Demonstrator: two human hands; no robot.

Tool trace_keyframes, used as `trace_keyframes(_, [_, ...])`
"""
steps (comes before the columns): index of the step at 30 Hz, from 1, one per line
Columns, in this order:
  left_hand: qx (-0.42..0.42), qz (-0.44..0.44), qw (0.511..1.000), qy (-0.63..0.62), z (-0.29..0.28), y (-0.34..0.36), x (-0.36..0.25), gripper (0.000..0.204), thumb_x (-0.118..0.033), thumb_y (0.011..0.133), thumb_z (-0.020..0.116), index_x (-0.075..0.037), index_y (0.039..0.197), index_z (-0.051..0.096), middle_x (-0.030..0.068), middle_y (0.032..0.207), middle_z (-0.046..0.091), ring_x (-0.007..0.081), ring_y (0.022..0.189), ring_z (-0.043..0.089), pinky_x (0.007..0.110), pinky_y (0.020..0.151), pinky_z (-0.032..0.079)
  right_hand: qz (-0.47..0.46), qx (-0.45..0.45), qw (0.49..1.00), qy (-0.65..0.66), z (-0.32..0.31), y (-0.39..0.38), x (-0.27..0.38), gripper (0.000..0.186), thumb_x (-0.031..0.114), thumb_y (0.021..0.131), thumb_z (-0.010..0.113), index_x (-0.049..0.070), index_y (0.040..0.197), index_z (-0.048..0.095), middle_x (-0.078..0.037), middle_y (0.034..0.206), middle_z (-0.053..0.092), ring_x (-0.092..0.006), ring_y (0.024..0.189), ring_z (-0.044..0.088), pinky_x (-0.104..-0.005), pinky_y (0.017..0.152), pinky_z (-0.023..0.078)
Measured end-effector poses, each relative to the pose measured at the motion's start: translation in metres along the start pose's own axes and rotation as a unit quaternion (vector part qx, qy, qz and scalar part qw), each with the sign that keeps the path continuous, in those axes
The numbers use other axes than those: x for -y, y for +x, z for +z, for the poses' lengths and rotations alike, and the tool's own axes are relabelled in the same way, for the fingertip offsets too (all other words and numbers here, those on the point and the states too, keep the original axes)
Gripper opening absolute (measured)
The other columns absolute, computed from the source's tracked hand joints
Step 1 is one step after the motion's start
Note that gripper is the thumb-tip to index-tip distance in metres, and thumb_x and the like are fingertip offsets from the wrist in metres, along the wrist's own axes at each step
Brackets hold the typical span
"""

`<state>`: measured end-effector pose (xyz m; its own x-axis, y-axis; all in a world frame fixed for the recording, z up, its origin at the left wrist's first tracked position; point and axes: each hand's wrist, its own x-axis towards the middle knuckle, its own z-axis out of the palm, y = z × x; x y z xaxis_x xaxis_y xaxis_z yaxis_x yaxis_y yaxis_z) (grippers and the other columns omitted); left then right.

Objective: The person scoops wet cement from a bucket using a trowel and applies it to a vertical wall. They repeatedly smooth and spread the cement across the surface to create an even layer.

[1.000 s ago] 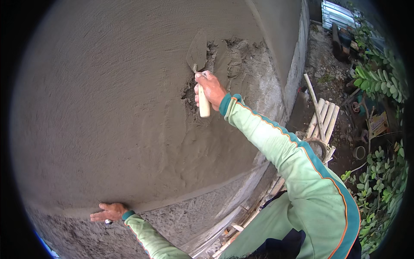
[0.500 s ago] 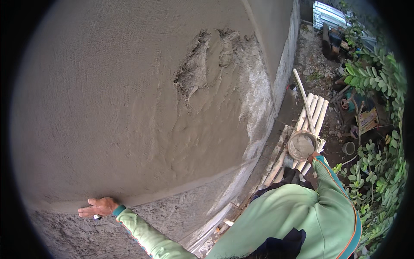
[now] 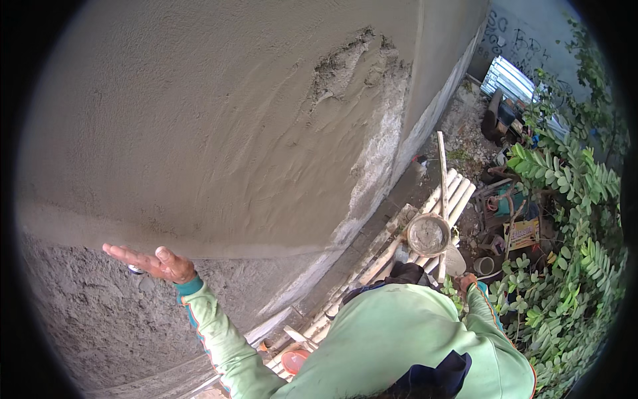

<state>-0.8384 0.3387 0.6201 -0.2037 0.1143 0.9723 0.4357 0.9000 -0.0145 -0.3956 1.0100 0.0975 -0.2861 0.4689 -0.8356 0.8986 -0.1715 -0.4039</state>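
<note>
My left hand is raised flat with fingers stretched out, beside the lower edge of the fresh grey plaster on the wall. A small white-silver thing shows under its fingers; its kind is unclear. My right hand is low on the right, its fingers closed and partly hidden by the sleeve. From it a trowel with a pale grey, mortar-smeared blade points toward a round bucket. Wet grey mortar lies in the bucket, which stands on pale bamboo poles.
A rough hollow breaks the plaster higher up, and bare rough wall lies below it. Leafy plants crowd the right side. Beyond the poles are a yellow carton, a white pail and corrugated sheets.
My right hand has moved away from the bucket, down and to the right, and the trowel blade now shows. The whole view has shifted; my left hand stays stretched out near the plaster's edge.
</note>
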Motion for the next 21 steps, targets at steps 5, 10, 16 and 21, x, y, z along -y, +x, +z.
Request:
trace_keyframes(5, [0.382,-0.406,0.791,-0.253,-0.001,-0.291,-0.137,0.090,-0.042,0.095,0.063,0.000,0.163,0.022,0.0217,0.171,0.017,0.0366,0.159,0.012,0.048,0.127,0.011,-0.091,-0.006,0.996,-0.001,0.016,-0.033,0.044,0.009,0.018,0.095,0.064,0.010,0.099,0.061,-0.001,0.071,0.059,-0.0199,0.055,0.056,-0.0420,0.042,0.040])
trace_keyframes(10, [0.749,-0.490,0.326,-0.304,-0.105,-0.482,-0.202,0.062,-0.034,0.102,0.058,-0.004,0.154,0.044,0.0167,0.160,0.043,0.0302,0.148,0.036,0.040,0.121,0.030,-0.044,0.001,0.998,-0.037,0.010,-0.051,0.045,0.014,0.020,0.098,0.064,0.009,0.093,0.058,-0.005,0.073,0.060,-0.0233,0.041,0.048,-0.0422,0.035,0.036])
trace_keyframes(16, [0.500,-0.582,0.261,-0.585,-0.138,-0.314,-0.143,0.044,-0.030,0.101,0.059,-0.004,0.136,0.066,0.0175,0.146,0.060,0.0237,0.120,0.062,0.039,0.101,0.048,-0.016,0.094,0.967,-0.238,-0.014,-0.068,0.035,0.020,0.026,0.098,0.067,0.006,0.097,0.068,-0.006,0.066,0.059,-0.0214,0.047,0.052,-0.0409,0.042,0.038])
trace_keyframes(21, [0.191,-0.378,0.167,-0.890,-0.124,-0.130,-0.172,0.114,-0.066,0.090,0.064,0.003,0.162,0.009,0.0427,0.153,0.037,0.0505,0.133,0.051,0.039,0.085,0.055,-0.073,0.116,0.946,-0.293,-0.020,-0.049,0.036,0.016,0.028,0.097,0.068,0.014,0.091,0.063,-0.005,0.067,0.060,-0.0224,0.046,0.055,-0.0424,0.040,0.040])
